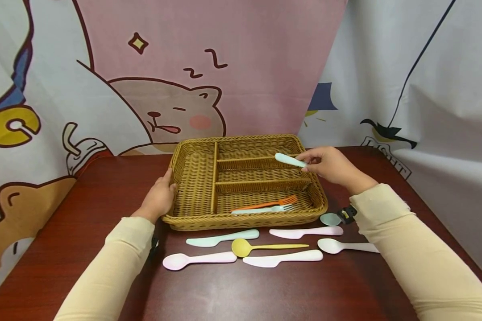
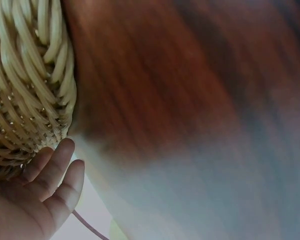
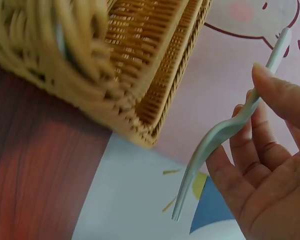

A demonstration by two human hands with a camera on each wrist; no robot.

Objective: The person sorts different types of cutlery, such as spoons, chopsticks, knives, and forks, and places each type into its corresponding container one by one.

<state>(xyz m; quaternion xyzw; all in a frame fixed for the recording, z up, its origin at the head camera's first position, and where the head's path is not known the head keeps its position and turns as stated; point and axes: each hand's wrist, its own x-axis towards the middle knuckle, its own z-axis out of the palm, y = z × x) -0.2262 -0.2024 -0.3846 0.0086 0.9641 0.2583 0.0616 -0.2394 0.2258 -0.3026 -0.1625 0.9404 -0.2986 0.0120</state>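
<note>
A wicker cutlery basket [image 1: 214, 191], divided into several compartments, stands at the back of the table. My left hand [image 1: 157, 196] rests against its left outer side; in the left wrist view the fingers [image 2: 65, 187] lie fairly straight beside the weave. My right hand [image 1: 329, 166] pinches a pale mint fork [image 3: 247, 107] between thumb and fingers, above the basket's right side. Its handle points left in the head view; the right wrist view shows its bent profile edge-on. An orange fork [image 1: 265, 204] and another pale mint fork [image 1: 263, 210] lie in the front compartment.
In front of the basket lie a mint knife [image 1: 222, 237], pink knife [image 1: 305, 232], white knife [image 1: 283, 257], pink spoon [image 1: 198, 260], yellow spoon [image 1: 242, 248], white spoon [image 1: 332, 246] and mint spoon [image 1: 330, 219]. A printed curtain [image 1: 265, 89] hangs behind.
</note>
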